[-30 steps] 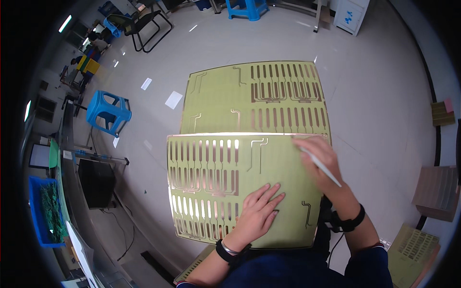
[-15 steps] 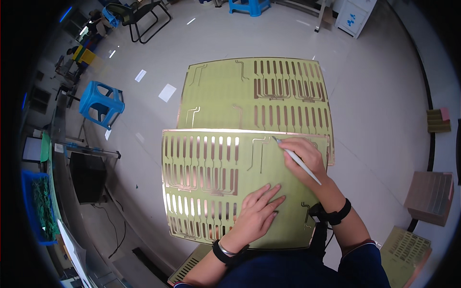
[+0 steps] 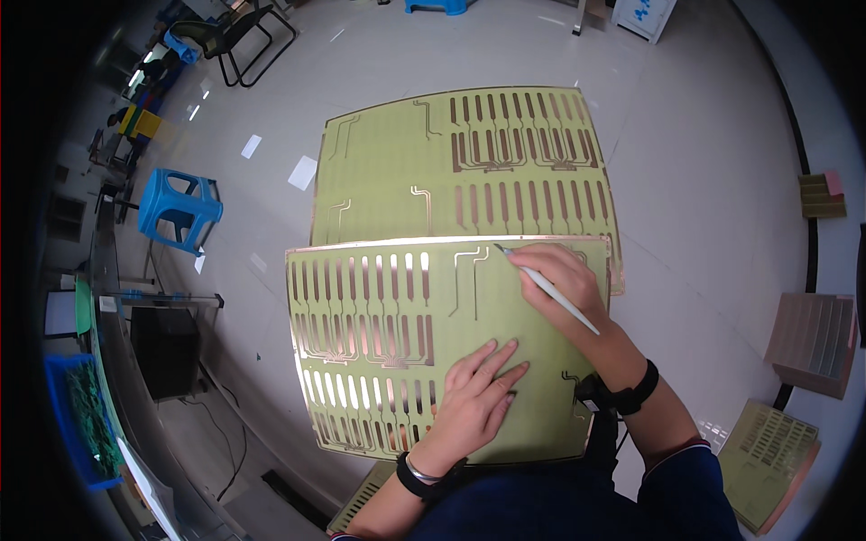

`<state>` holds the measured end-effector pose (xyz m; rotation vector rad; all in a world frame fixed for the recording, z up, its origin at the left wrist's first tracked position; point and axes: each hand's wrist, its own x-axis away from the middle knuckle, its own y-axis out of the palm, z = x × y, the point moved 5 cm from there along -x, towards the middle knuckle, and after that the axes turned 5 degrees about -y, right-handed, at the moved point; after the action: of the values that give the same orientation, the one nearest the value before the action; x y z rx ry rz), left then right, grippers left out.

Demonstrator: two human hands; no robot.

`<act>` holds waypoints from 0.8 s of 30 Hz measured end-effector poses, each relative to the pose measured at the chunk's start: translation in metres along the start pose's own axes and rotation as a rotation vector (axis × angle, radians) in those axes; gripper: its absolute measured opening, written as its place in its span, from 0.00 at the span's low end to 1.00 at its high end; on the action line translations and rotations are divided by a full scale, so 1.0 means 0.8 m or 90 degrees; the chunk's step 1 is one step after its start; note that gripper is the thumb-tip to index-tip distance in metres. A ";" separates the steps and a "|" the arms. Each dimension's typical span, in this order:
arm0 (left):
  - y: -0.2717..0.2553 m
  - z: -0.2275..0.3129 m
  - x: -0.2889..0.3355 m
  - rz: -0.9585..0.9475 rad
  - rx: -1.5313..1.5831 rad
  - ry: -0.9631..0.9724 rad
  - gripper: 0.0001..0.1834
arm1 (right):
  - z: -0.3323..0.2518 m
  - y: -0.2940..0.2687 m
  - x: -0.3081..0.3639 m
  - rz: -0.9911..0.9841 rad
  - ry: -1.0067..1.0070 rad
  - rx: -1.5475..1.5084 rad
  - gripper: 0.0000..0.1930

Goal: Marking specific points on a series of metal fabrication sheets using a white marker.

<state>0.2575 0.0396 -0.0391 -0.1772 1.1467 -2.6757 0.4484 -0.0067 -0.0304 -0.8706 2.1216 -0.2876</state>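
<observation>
A large yellow-green circuit board (image 3: 532, 415) with copper traces and long pads lies in front of me. My right hand (image 3: 566, 275) is closed round a slim white pen-like tool (image 3: 566, 302) with a dark pointed tip. That tip is at the board's far edge, just right of a pair of thin bent traces. Palm down, my left hand (image 3: 474, 397) rests on the near middle of the board with its fingers stretched out. Beyond, a second similar board (image 3: 379, 162) lies partly hidden under the first.
A blue stool (image 3: 180, 212) and a black chair (image 3: 244, 41) stand on the floor to the left. Boards are stacked (image 3: 767, 460) at the lower right, and another stack (image 3: 814, 343) leans by the wall. A blue crate (image 3: 63, 388) is at far left.
The whole view has shifted, so the boards sit a little further left and up. The tool's tip stays near the same traces by the far edge, and my left hand still rests flat.
</observation>
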 end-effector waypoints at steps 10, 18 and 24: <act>-0.002 0.000 0.002 0.005 -0.003 0.007 0.26 | -0.009 0.009 -0.004 -0.011 0.067 -0.056 0.11; -0.001 -0.002 0.004 0.016 0.005 0.015 0.27 | -0.021 0.052 -0.028 -0.059 0.020 -0.115 0.11; -0.001 -0.004 0.004 0.020 0.017 0.017 0.27 | -0.018 0.057 -0.026 -0.045 0.006 -0.092 0.12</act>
<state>0.2535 0.0412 -0.0406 -0.1178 1.1109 -2.6732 0.4245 0.0398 -0.0300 -1.0324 2.1429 -0.1756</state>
